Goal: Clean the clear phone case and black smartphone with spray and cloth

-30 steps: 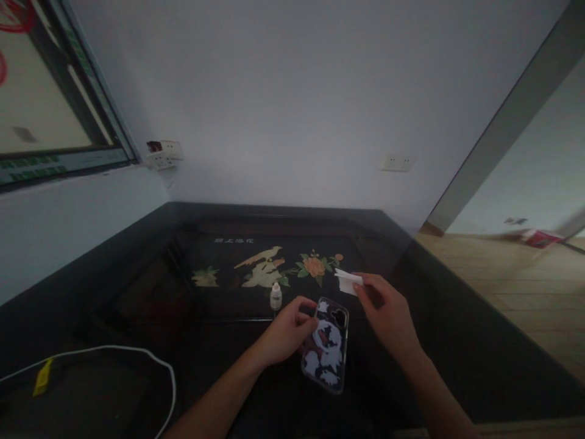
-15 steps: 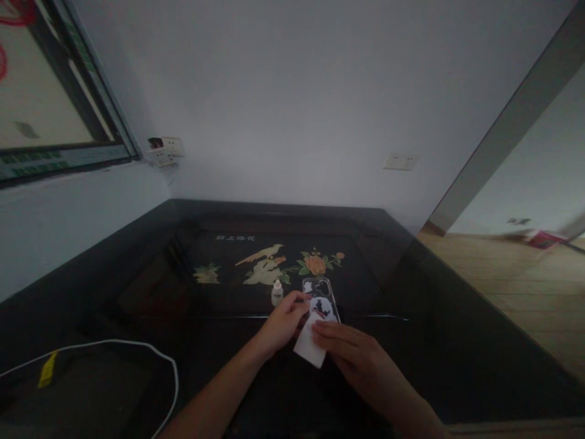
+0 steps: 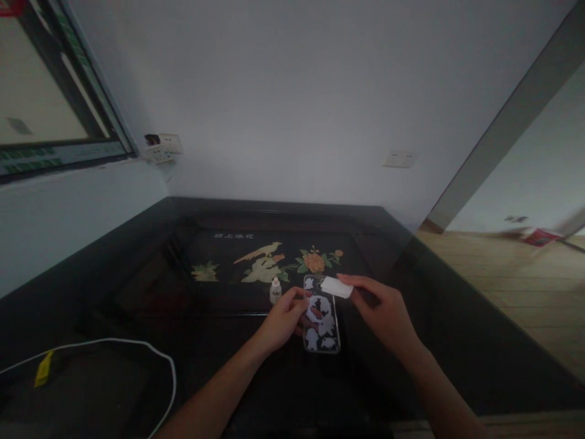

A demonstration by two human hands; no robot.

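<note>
My left hand [image 3: 284, 316] grips the left edge of a clear phone case [image 3: 322, 317] printed with white and dark shapes, holding it over the black table [image 3: 137, 286]. My right hand [image 3: 381, 308] pinches a small folded white wipe [image 3: 336, 286] at the case's upper right corner. A small white dropper bottle [image 3: 275, 290] stands upright just beyond my left hand's fingers.
The table top carries an inlaid bird-and-flower picture [image 3: 269, 263]. A white cable [image 3: 114, 347] with a yellow tag [image 3: 44, 368] loops at the near left. Wall sockets [image 3: 159, 149] sit in the left corner, another socket [image 3: 398, 159] on the back wall. Wooden floor [image 3: 516, 286] lies to the right.
My right hand brought the wipe down across the case's lower part, then drew it back up to the upper right corner. My left hand kept hold of the case.
</note>
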